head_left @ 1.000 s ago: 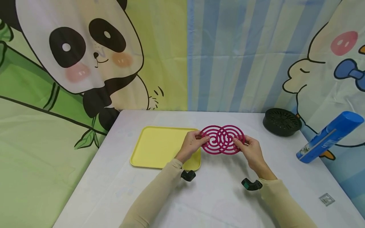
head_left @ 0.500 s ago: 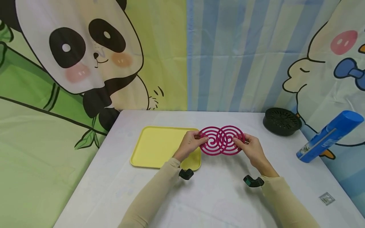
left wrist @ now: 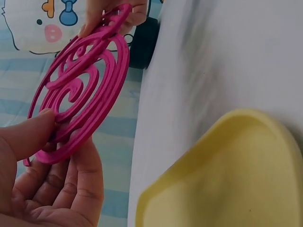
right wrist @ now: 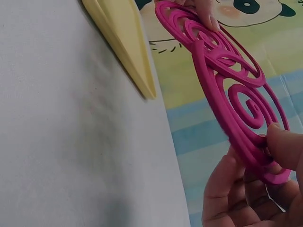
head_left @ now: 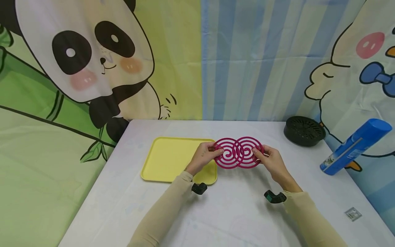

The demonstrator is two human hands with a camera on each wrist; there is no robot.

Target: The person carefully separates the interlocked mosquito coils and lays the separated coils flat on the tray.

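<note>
Two magenta mosquito coils, flat spirals that overlap along their inner sides, are held up above the table in the head view. My left hand [head_left: 200, 158] pinches the outer rings of the left coil [left wrist: 124, 61], thumb on the near face and fingers behind. On the other side, my right hand [head_left: 274, 166] grips the right coil [right wrist: 213, 94] the same way, its thumb pressing near the outer edge. Where the coils meet, their rings cross over one another. The left forearm passes in front of a yellow tray [head_left: 172, 159] lying on the table.
A black round slotted holder [head_left: 303, 132] stands at the table's back right. To its right is a blue spray can [head_left: 356, 147], which looks tilted in the head view. A small silver square [head_left: 353, 214] lies near the right edge. Patterned cloth hangs behind the table.
My left hand has shifted slightly left with its coil, while the right hand has barely moved. The overlap between the two coils looks a little narrower.
</note>
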